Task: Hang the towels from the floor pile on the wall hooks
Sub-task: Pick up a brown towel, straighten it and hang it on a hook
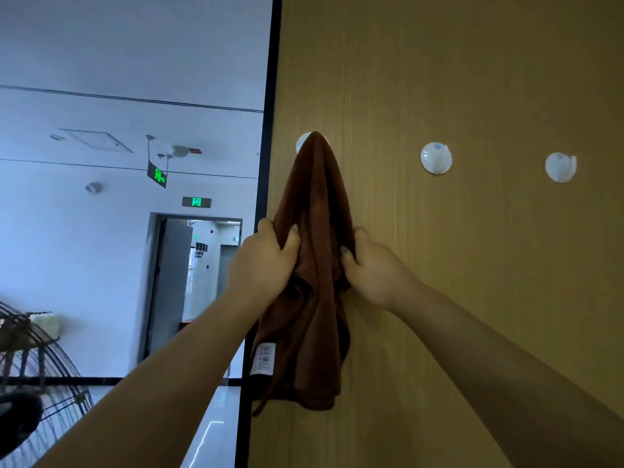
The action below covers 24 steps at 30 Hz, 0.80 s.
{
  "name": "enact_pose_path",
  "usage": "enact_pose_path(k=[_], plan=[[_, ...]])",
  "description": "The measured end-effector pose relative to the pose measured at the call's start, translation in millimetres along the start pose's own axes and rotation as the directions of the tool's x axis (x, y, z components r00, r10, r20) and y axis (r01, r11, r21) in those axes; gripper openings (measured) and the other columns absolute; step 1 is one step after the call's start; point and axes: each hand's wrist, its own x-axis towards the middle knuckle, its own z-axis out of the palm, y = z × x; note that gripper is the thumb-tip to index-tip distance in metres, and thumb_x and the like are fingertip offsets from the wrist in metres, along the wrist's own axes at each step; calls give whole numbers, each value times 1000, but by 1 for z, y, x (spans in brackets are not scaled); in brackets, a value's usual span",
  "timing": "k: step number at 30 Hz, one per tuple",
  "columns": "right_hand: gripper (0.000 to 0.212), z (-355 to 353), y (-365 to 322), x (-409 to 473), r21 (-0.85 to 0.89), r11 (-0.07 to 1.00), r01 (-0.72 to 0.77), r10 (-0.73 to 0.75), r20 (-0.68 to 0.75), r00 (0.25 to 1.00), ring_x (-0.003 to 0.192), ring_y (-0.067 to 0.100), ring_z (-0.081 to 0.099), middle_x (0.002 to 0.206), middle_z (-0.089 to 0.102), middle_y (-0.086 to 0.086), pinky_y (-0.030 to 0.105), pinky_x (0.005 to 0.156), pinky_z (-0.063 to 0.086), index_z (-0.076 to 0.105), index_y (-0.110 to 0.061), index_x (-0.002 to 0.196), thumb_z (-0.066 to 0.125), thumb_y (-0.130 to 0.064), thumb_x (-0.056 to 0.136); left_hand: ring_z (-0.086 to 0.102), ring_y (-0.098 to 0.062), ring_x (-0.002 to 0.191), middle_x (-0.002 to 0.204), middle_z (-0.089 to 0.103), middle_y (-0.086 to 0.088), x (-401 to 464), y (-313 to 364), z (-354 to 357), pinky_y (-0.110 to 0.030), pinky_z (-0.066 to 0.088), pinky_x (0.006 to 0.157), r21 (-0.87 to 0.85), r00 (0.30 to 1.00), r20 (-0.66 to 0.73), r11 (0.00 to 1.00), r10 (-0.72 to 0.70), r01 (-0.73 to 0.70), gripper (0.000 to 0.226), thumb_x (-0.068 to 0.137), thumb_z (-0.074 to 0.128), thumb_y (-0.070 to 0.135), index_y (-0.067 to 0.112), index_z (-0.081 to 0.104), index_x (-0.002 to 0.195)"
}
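Note:
A brown towel hangs from the leftmost white wall hook on the wooden panel; its top covers most of that hook. A white label shows near the towel's lower left. My left hand grips the towel's left side at mid height, thumb on the front. My right hand grips its right side at about the same height, fingers curled into the cloth. Two more round white hooks, the middle hook and the right hook, are bare. The floor pile is out of view.
The wooden wall panel fills the right half and ends at a black vertical edge. Left of it lies a white hallway with a doorway and green exit signs. A black wire fan guard stands at the lower left.

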Motion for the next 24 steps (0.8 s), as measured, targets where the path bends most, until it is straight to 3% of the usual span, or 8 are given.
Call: enact_pose_path(k=[4, 7, 11, 17, 21, 24], plan=[[24, -7, 7, -10, -144, 990, 5, -6, -12, 1000, 78, 20, 58, 90, 58, 4, 33, 65, 49, 44, -10, 111, 37, -30, 100, 52, -29, 85, 91, 54, -8, -9, 1, -7, -33, 37, 68, 112, 996, 47, 991, -76, 70, 40, 95, 36, 51, 11, 41, 96], [28, -16, 4, -19, -218, 975, 30, -58, -121, 991, 85, 21, 56, 102, 56, 7, 34, 68, 49, 46, -9, 116, 42, -30, 98, 56, -30, 89, 94, 56, -8, -17, -1, -14, -34, 41, 70, 134, 993, 18, 984, -119, 116, 44, 93, 42, 52, 9, 44, 100], [29, -25, -5, -31, -359, 929, 84, -193, -280, 940, 95, 20, 51, 109, 52, 7, 30, 73, 44, 48, -10, 120, 44, -24, 96, 56, -31, 93, 103, 54, -13, -31, 2, -21, -34, 38, 68, 244, 996, -63, 967, -63, 77, 42, 93, 47, 44, 5, 48, 105], [49, -13, -12, -52, -369, 915, 161, -281, -300, 911, 124, 26, 44, 137, 45, 14, 33, 102, 35, 38, -3, 139, 48, -14, 93, 49, -29, 105, 116, 50, -14, -64, 23, -35, -36, 39, 75, 397, 993, -90, 917, 77, -35, 31, 93, 46, 27, 3, 50, 113], [43, 5, -17, -66, -377, 887, 267, -389, -298, 872, 114, 39, 56, 120, 58, 27, 51, 98, 43, 57, 10, 119, 62, 0, 77, 46, -27, 110, 122, 50, -12, -82, 25, -46, -36, 40, 82, 466, 996, -22, 883, 82, -62, 34, 94, 45, 26, 4, 48, 120], [41, 17, -31, -74, -371, 853, 366, -473, -256, 843, 104, 35, 63, 109, 65, 23, 46, 95, 43, 63, 7, 110, 58, -7, 72, 45, -27, 114, 125, 50, -13, -93, 24, -62, -35, 38, 83, 517, 999, 11, 855, 48, -47, 36, 96, 42, 26, 4, 47, 124]])
